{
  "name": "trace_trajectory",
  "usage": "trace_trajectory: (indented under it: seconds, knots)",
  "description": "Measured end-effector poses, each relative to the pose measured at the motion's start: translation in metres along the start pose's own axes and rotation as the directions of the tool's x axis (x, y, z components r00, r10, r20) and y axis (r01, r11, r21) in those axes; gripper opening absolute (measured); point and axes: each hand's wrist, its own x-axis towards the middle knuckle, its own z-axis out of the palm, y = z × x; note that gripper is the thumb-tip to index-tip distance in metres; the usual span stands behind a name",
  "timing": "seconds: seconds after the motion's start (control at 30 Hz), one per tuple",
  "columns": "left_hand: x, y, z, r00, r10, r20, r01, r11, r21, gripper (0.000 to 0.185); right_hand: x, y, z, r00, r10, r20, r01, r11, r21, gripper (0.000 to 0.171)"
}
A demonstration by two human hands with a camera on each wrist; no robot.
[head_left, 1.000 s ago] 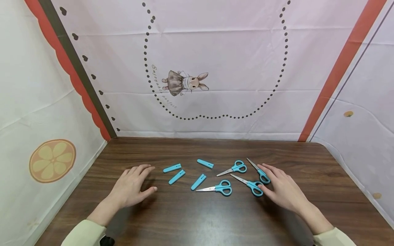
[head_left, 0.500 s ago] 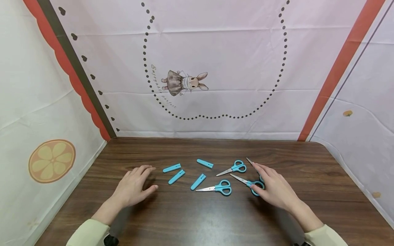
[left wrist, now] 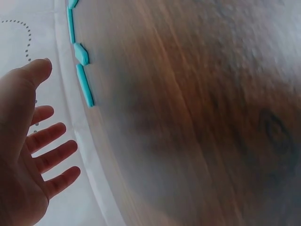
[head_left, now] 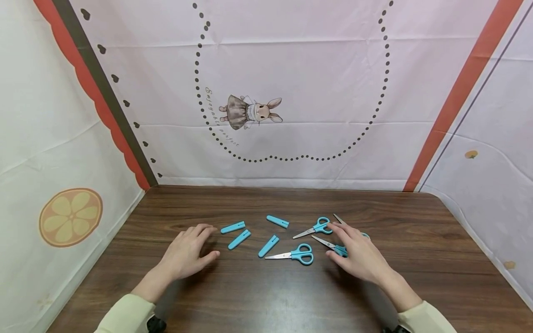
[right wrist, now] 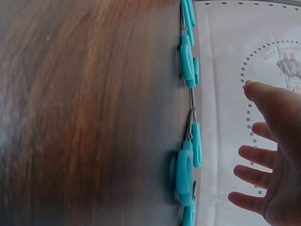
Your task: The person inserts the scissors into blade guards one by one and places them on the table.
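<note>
Four small scissors (head_left: 301, 254) lie at centre frame: light, rigid, sharp-tipped; I judge the looped handles safest. My right hand (head_left: 358, 254) hovers released over one pair (head_left: 333, 246); my left hand (head_left: 187, 252) rests released on the bench (head_left: 266, 296).

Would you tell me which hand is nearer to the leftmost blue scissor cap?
Left. The left hand lies just left of the leftmost blue scissor cap; the right hand is far right, over the scissors.
</note>
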Motion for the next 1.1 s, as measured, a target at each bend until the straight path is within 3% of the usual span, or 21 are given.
trace_trajectory:
  seconds: [0.47, 1.1]
  knots:
    - [0.006, 0.012, 0.003, 0.999, -0.011, -0.035, 0.008, 0.998, -0.065, 0.052, 0.003, -0.013, 0.008, 0.997, 0.044, 0.059, -0.047, 0.998, 0.051, 0.063]
    - [0.011, 0.018, 0.009, 1.0, -0.012, 0.009, 0.013, 0.995, -0.103, 0.05, 0.01, -0.031, 0.017, 0.985, 0.083, 0.151, -0.095, 0.993, 0.069, 0.061]
